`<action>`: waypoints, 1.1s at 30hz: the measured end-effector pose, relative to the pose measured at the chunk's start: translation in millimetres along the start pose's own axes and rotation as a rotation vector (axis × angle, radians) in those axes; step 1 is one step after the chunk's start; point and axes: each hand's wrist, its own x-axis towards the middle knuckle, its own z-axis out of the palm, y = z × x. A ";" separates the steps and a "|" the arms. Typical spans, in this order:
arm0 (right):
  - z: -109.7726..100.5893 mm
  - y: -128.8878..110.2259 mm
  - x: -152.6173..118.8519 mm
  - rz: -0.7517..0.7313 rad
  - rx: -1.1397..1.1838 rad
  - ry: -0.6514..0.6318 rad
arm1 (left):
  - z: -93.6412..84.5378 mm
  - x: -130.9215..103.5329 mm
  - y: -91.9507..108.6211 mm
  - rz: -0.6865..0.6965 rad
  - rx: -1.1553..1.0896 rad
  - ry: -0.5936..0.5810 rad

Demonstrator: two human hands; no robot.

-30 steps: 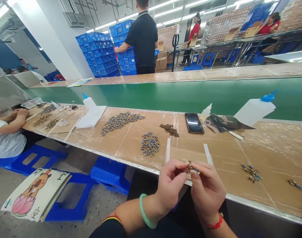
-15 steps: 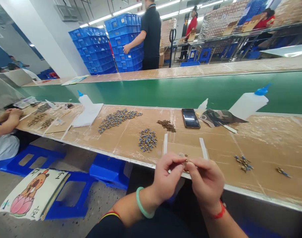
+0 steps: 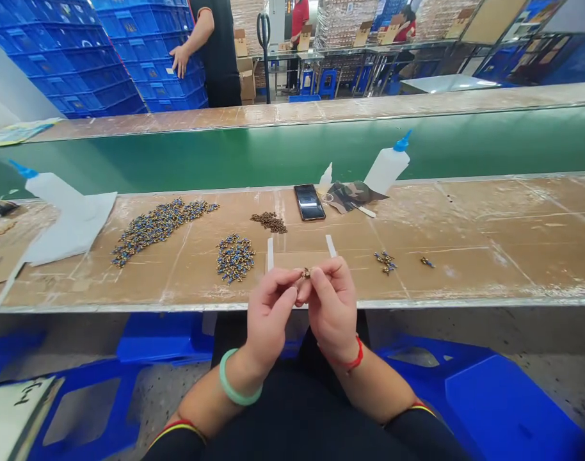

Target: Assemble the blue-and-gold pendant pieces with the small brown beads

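Observation:
My left hand (image 3: 272,312) and my right hand (image 3: 335,308) meet over the front edge of the table, fingertips pinched together on a small brass-coloured piece (image 3: 306,273). Its exact shape is too small to tell. Behind them, two white strips lie on the cardboard. To the left sits a round pile of blue and brass parts (image 3: 235,258), with a larger long pile (image 3: 160,225) beyond it. A small heap of brown pieces (image 3: 269,221) lies further back. On the right are a few blue and brass parts (image 3: 385,262) and a smaller bit (image 3: 427,262).
A phone (image 3: 310,202), a small bottle (image 3: 326,178), a camouflage cloth (image 3: 352,195) and a large white bottle (image 3: 386,170) stand or lie at the back. Another bottle and white paper (image 3: 76,230) are left. A person stands by blue crates (image 3: 162,57) across the green belt (image 3: 235,150).
The view has swung to the right and levelled. My hands still pinch together, and the brass-coloured piece now shows more clearly between the fingertips.

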 end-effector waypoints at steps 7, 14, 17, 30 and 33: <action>9.0 -2.7 -1.7 -0.113 -0.075 0.080 | -0.6 1.0 0.2 -0.005 0.040 0.007; 7.8 -3.3 -3.8 -0.170 -0.139 0.115 | -1.6 -2.4 -0.7 -0.012 0.083 -0.023; 7.9 -2.5 -3.9 -0.189 -0.160 0.130 | -4.0 -5.2 -2.0 0.036 0.095 -0.067; -27.9 11.9 -12.0 -0.063 -0.102 0.001 | -14.1 -19.9 -29.4 0.011 0.159 -0.169; -29.7 11.0 -6.6 -0.099 -0.106 -0.020 | -13.6 -17.4 -28.1 0.075 0.165 -0.206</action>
